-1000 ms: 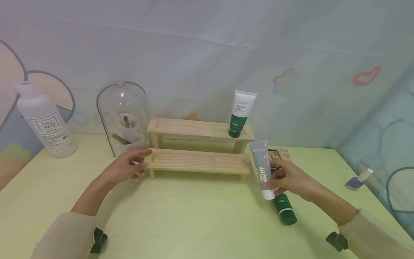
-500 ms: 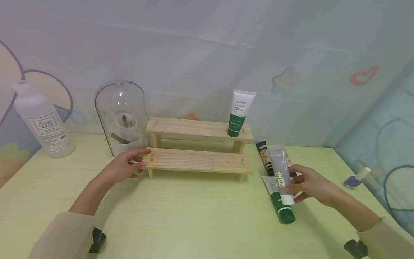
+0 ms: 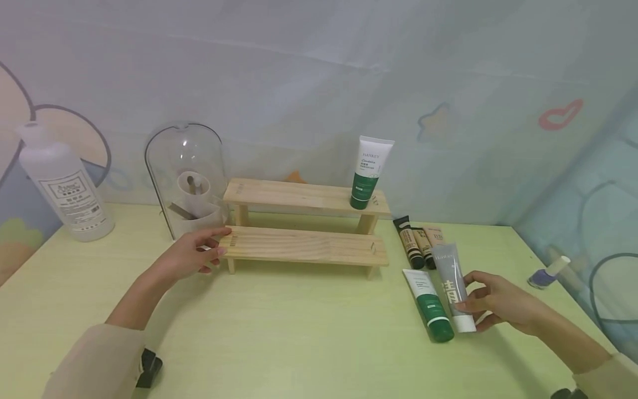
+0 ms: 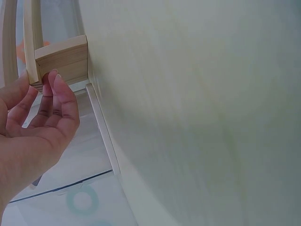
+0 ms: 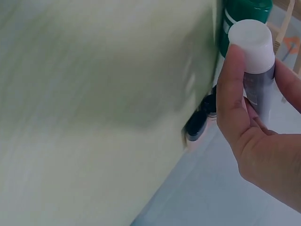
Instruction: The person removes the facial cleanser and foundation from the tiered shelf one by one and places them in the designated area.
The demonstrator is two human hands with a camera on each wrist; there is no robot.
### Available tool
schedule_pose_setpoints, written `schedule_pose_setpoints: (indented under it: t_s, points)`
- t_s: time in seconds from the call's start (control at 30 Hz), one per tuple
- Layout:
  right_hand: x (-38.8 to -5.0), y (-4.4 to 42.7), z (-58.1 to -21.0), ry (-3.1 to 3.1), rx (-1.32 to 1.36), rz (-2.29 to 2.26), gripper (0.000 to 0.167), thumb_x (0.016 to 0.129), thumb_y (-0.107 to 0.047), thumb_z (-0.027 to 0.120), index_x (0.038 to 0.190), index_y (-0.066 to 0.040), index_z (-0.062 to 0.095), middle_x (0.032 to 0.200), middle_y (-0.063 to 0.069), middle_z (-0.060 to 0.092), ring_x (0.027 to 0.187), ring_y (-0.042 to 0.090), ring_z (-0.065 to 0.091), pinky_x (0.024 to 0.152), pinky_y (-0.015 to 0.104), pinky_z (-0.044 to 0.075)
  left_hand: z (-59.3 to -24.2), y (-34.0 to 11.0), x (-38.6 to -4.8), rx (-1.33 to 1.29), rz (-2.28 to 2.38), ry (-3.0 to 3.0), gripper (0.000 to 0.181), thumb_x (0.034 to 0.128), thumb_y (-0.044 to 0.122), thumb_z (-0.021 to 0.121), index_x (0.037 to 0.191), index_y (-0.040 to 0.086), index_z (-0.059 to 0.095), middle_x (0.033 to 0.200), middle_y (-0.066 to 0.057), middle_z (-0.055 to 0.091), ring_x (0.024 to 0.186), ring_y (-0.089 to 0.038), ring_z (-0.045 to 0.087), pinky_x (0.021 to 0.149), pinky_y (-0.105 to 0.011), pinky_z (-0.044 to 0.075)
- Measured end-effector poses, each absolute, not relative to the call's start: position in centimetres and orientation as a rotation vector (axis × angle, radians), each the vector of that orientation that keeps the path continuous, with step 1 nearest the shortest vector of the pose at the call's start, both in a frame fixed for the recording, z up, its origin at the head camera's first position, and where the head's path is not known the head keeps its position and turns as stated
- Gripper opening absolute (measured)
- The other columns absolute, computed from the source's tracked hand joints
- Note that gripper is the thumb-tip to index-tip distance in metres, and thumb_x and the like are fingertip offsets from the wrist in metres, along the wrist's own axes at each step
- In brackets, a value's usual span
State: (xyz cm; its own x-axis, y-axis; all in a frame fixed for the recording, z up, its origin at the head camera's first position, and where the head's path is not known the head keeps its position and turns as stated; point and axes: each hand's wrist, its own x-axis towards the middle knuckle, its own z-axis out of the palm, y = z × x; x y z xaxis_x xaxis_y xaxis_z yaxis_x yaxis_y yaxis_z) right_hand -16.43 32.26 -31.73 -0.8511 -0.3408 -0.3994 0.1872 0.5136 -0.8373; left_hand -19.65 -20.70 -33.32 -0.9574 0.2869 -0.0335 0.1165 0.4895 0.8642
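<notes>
My left hand (image 3: 188, 256) pinches the left end of the lower board of a two-step wooden shelf (image 3: 304, 246). Up close in the left wrist view, the thumb and fingers sit on either side of the board end (image 4: 32, 61). A grey squeeze tube (image 3: 451, 280) with a white cap is held by my right hand (image 3: 508, 303), low over the table and right of a green-and-white tube (image 3: 430, 307). The right wrist view shows its white cap (image 5: 251, 44) between thumb and fingers. Another green-and-white tube (image 3: 369, 173) stands cap-down on the upper board.
Small black-capped tubes (image 3: 410, 244) lie behind the grey tube. A purple nail polish bottle (image 3: 548, 272) lies near the table's right edge. At the left stand a clear dome (image 3: 184, 160) over brush holders and a large white bottle (image 3: 67, 185).
My right hand has carried the grey tube rightward and down, away from the shelf, uncovering the green-and-white tube and small tubes. The left hand stays on the shelf end.
</notes>
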Motion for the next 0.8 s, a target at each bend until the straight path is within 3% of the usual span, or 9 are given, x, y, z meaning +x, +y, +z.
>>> schedule_pose_setpoints:
  t_s: [0.8]
  points:
    - [-15.3, 33.5, -34.1, 2.088, -0.136, -1.397, 0.035, 0.089, -0.015, 0.059, 0.108, 0.007, 0.039, 0.082, 0.011, 0.059, 0.067, 0.021, 0.061, 0.058, 0.036, 0.053, -33.5, -20.7, -19.7, 0.351, 1.471, 2.562, 0.048, 0.0927, 0.008, 0.053, 0.137, -0.002, 0.036, 0.1, -0.018, 0.049, 0.082, -0.026, 0.055, 0.068, -0.034, 0.049]
